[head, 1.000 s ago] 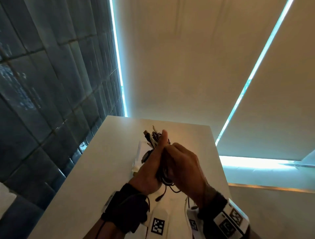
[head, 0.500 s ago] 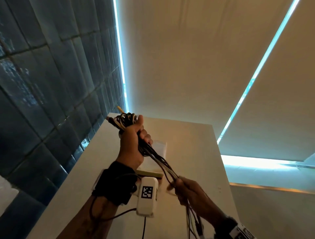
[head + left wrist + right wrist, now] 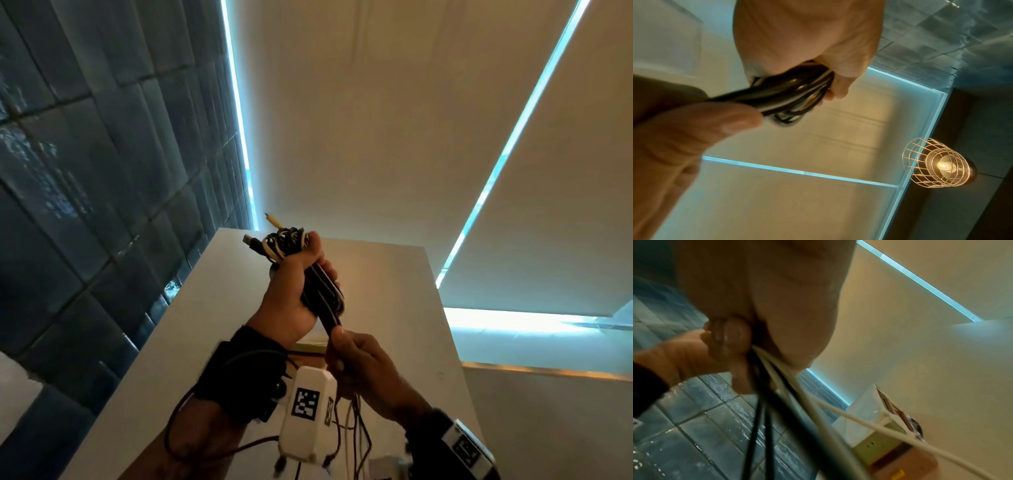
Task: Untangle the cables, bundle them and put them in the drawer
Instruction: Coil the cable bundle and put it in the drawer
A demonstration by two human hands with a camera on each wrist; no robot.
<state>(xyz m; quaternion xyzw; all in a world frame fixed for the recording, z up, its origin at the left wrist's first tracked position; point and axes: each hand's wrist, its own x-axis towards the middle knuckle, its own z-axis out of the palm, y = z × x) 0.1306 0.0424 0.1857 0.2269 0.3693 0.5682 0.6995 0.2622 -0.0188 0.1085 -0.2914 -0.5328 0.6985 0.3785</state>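
Head view shows the left hand (image 3: 291, 294) fisted round a gathered bunch of black and white cables (image 3: 320, 291), raised above the white bench (image 3: 394, 308). The right hand (image 3: 363, 363) pinches the strands just below, loose tails dangling. Untangling looks largely done; bundling is underway. No drawer is visible, so stowing remains.

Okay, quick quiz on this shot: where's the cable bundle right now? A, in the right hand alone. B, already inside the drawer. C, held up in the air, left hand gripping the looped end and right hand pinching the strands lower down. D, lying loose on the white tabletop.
C: the left hand grips the looped top of the cable bundle above the white tabletop, while the right hand pinches the strands just below it.
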